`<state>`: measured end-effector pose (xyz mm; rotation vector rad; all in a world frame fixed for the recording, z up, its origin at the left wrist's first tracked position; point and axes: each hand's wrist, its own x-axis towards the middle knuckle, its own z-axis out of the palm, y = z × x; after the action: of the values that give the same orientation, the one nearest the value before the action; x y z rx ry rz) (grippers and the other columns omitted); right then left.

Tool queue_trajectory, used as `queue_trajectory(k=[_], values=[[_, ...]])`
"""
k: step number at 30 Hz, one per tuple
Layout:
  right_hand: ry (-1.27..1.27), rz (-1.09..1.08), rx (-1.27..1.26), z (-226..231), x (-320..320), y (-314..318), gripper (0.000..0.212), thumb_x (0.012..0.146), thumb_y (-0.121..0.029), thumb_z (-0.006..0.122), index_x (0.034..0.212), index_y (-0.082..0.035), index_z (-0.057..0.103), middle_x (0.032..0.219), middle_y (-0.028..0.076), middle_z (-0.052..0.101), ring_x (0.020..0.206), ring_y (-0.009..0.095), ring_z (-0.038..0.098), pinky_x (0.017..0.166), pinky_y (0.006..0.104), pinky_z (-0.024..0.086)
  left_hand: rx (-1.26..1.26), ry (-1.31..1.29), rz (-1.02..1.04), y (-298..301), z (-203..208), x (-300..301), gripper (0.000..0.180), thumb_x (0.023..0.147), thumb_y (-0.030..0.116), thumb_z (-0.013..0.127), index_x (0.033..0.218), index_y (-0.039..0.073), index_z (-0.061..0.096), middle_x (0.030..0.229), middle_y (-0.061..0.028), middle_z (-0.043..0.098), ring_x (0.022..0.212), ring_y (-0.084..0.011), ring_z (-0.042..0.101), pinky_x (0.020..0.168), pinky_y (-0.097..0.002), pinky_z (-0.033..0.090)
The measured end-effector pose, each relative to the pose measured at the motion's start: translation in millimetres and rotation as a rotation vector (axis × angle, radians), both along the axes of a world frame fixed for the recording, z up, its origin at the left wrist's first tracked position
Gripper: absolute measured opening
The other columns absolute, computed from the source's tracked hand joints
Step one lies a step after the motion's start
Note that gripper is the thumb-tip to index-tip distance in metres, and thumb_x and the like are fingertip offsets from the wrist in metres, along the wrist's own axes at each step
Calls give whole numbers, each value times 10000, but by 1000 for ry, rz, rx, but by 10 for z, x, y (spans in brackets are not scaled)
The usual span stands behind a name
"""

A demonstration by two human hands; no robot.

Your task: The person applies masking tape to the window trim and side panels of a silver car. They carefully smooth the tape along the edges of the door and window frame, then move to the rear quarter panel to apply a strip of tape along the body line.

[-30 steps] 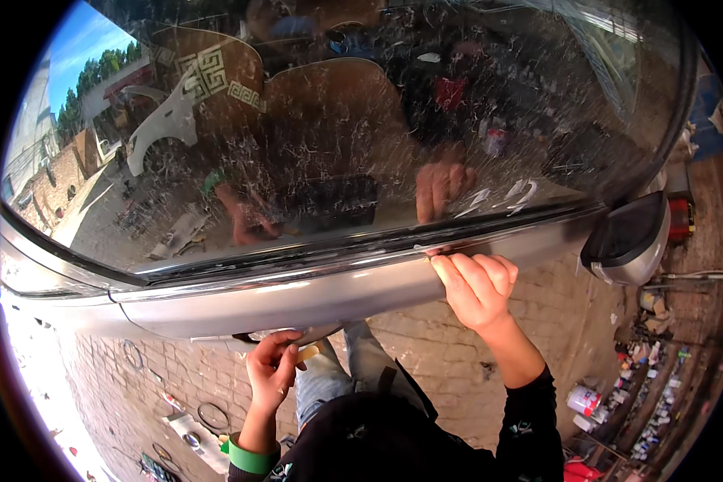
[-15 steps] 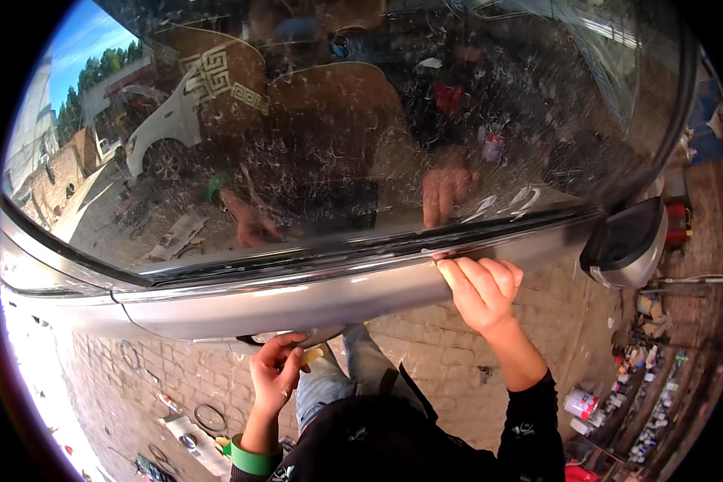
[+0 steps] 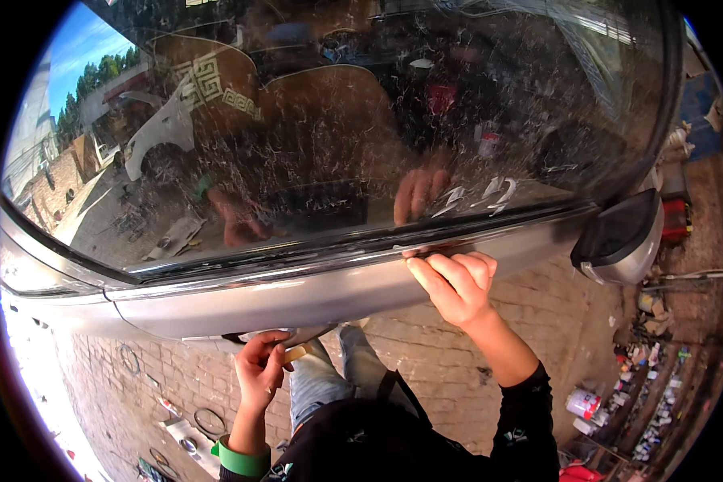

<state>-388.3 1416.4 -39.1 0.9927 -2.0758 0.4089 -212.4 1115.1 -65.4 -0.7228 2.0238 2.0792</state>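
Observation:
A silver car door with a dark, smudged window stands in front of me. My right hand is at the chrome trim strip under the glass, fingers curled and pressed together with the tips on the trim. Whatever thin thing may be between those fingertips is hidden. Lower and to the left, my left hand is closed in a pinch beside the door handle. A small yellowish piece sticks out from its fingers; its kind is unclear.
On the right juts the side mirror. Beyond it are a red box, a paint can and several small bottles in rows. Brick paving lies below, with a black ring at lower left.
My right hand has slid left along the trim. My left hand has shifted slightly left and stays near the door handle, still pinching the yellowish piece. The whole view has moved a little.

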Motion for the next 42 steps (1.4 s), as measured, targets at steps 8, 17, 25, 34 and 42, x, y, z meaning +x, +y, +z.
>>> queue_trajectory(k=[8,17,25,34,42], values=[[57,10,53,34,-7,24,290,735,-88,760,1023,-109,787,1002,-44,643,897,135,503,691,268,406,6,41,-9,-14,-44,22,206,1019,63,621,1196,-32,664,626,-4,627,441,-34,487,426,-202,365],[50,-19,92,43,76,60,316,721,-77,734,1028,-112,797,1004,-28,646,890,151,505,672,282,415,4,44,35,35,-63,15,190,997,32,632,1168,-32,686,600,30,577,459,-19,481,504,-206,475],[19,-4,30,52,38,-36,316,713,-80,757,1028,-100,788,989,-25,639,868,152,497,632,270,407,-13,19,47,43,-48,10,187,995,36,645,1165,-31,686,599,22,595,440,-19,468,454,-196,406],[83,-40,4,34,45,-65,341,674,-53,802,1014,-77,786,982,-12,643,825,153,480,578,264,378,-29,41,4,21,-79,27,184,1017,54,616,1169,-37,665,589,15,588,419,-37,467,425,-205,379],[68,-8,-52,-85,8,-50,348,682,-46,785,1028,-86,793,995,-16,634,872,149,486,610,267,388,-1,39,35,35,-72,10,184,995,36,628,1154,-32,691,612,27,588,478,-20,479,531,-221,494]])
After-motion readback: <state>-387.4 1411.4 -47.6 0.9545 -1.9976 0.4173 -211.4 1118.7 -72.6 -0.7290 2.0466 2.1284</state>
